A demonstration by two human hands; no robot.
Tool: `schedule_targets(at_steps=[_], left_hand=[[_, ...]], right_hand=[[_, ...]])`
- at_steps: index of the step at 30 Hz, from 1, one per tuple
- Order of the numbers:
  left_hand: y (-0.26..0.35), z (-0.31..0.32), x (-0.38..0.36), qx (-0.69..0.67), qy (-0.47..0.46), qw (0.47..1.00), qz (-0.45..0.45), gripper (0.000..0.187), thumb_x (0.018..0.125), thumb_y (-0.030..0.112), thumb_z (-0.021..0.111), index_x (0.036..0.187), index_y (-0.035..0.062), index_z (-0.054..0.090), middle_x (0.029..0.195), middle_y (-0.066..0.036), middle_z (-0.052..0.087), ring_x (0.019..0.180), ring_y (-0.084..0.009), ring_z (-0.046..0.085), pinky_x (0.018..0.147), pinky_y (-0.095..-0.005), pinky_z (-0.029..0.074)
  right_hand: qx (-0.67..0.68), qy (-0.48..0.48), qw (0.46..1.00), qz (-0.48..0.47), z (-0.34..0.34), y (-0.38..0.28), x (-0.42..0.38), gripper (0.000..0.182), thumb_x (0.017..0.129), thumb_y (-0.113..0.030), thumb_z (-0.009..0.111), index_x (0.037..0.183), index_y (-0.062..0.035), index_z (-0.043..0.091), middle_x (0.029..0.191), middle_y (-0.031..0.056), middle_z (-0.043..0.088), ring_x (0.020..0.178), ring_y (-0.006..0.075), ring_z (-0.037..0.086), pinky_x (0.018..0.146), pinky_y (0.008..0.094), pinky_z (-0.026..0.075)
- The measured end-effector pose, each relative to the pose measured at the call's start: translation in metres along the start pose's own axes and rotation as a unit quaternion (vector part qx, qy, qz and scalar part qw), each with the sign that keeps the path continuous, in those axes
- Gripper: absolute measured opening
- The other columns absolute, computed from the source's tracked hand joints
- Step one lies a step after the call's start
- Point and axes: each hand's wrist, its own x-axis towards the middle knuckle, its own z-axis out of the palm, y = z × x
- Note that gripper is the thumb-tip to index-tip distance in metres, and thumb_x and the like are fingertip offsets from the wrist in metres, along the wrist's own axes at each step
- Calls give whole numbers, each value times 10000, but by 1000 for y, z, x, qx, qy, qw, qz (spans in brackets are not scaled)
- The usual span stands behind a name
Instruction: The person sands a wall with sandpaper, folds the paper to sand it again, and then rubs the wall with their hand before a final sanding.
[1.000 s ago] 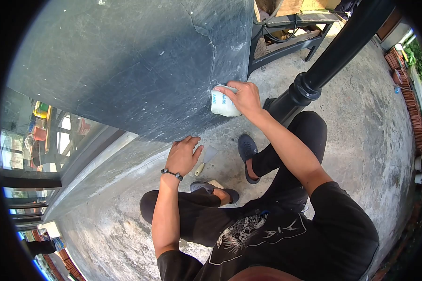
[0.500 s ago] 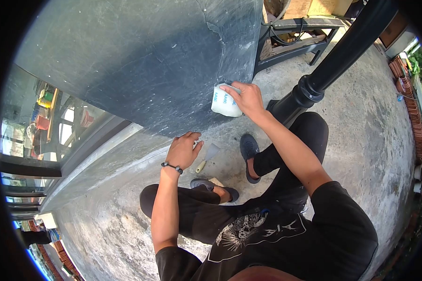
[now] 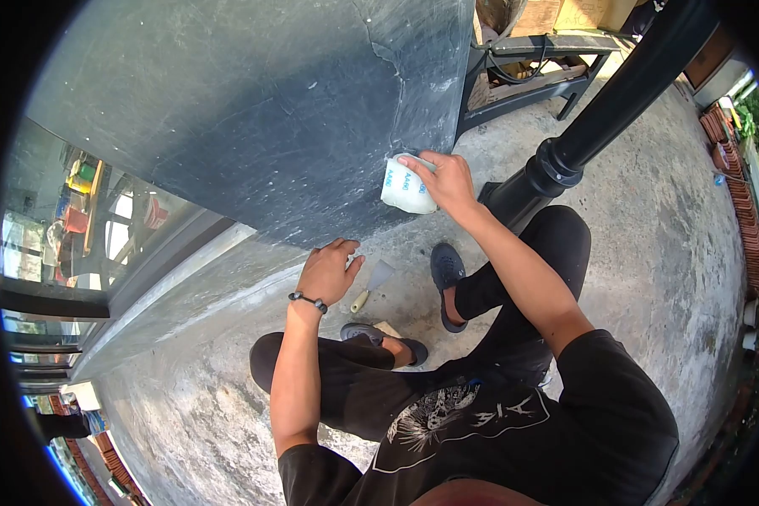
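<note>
My right hand (image 3: 449, 179) grips a folded sheet of sandpaper (image 3: 406, 187), pale with blue print, thumb on its printed back. The sheet lies against the lower right part of a dark grey wall panel (image 3: 295, 118) with white specks and a crack. Lower and to the left, my left hand (image 3: 330, 268) holds nothing; its fingers are apart at the panel's bottom edge. A scraper (image 3: 373, 285) with a pale handle lies on the floor just right of my left hand.
A black pole (image 3: 557, 164) slants up to the right beside my right arm. Behind it stands a dark metal bench (image 3: 531, 94) with boxes and cables. Window glass (image 3: 114, 223) is at the left. Stacked tiles (image 3: 738, 194) line the far right.
My right hand and the sandpaper have shifted very slightly down and to the right along the panel. My left hand has stayed almost in place.
</note>
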Motion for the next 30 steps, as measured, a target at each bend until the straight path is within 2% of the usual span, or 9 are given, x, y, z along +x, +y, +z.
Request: schedule_targets(at_steps=[3, 7, 10, 13, 17, 23, 26, 29, 30], left_hand=[[-3, 3, -2, -3, -11, 1000, -7, 305, 1043, 264, 654, 1239, 42, 727, 1227, -167, 733, 1118, -383, 699, 1003, -500, 512], [-12, 6, -4, 27, 11, 1000, 9, 292, 1028, 239, 684, 1240, 45, 740, 1144, -149, 759, 978, -336, 742, 935, -461, 546], [-9, 4, -2, 23, 17, 1000, 13, 295, 1028, 244, 687, 1239, 46, 739, 1148, -149, 759, 971, -343, 743, 922, -460, 553], [-7, 6, 2, 17, 22, 999, 19, 296, 1028, 247, 689, 1239, 45, 738, 1151, -150, 758, 962, -349, 745, 908, -460, 560], [-10, 10, -1, 18, 9, 1000, 14, 298, 1026, 247, 691, 1239, 43, 738, 1148, -156, 757, 963, -355, 744, 899, -462, 566], [-13, 9, 0, 23, 14, 999, 18, 301, 1024, 247, 692, 1235, 37, 736, 1152, -165, 755, 992, -360, 743, 891, -466, 570], [-10, 7, 1, 17, 24, 999, 24, 300, 1024, 244, 691, 1234, 35, 735, 1151, -164, 755, 993, -360, 744, 887, -467, 570], [-10, 7, 0, 16, 17, 1000, 20, 297, 1025, 244, 690, 1232, 36, 736, 1152, -164, 755, 985, -360, 746, 887, -468, 570], [-10, 7, 0, 17, 12, 1000, 20, 297, 1025, 244, 689, 1232, 36, 737, 1153, -164, 755, 982, -360, 746, 888, -469, 570]], right_hand=[[-1, 46, 999, 8, -3, -4, 4, 554, 979, -556, 751, 789, -35, 774, 588, 154, 664, 521, 327, 662, 533, 438, 486], [63, 91, 991, 75, 18, 24, -9, 553, 983, -556, 749, 819, -30, 789, 608, 172, 675, 554, 305, 696, 540, 426, 494], [59, 7, 996, 61, 2, 9, -9, 547, 984, -552, 751, 841, -26, 803, 620, 165, 687, 560, 303, 697, 547, 426, 494], [49, -5, 997, 54, 0, 2, -3, 539, 986, -548, 750, 873, -26, 819, 634, 157, 702, 564, 303, 699, 554, 427, 500], [57, 42, 993, 95, 5, 6, -5, 557, 978, -569, 751, 900, -22, 824, 632, 151, 709, 570, 287, 702, 574, 422, 514], [72, -36, 991, 107, 3, 19, -12, 597, 973, -580, 755, 901, 10, 816, 651, 147, 727, 586, 250, 717, 577, 397, 519], [106, 25, 990, 92, 3, 8, -10, 567, 982, -567, 751, 897, -10, 819, 660, 137, 731, 586, 227, 716, 561, 390, 506], [129, 8, 987, 99, 1, 14, 1, 545, 985, -557, 752, 893, -25, 824, 666, 137, 733, 587, 215, 714, 553, 386, 496], [117, -9, 985, 128, -2, 10, -2, 532, 979, -520, 787, 975, 10, 833, 698, 113, 751, 606, 155, 707, 548, 334, 506]])
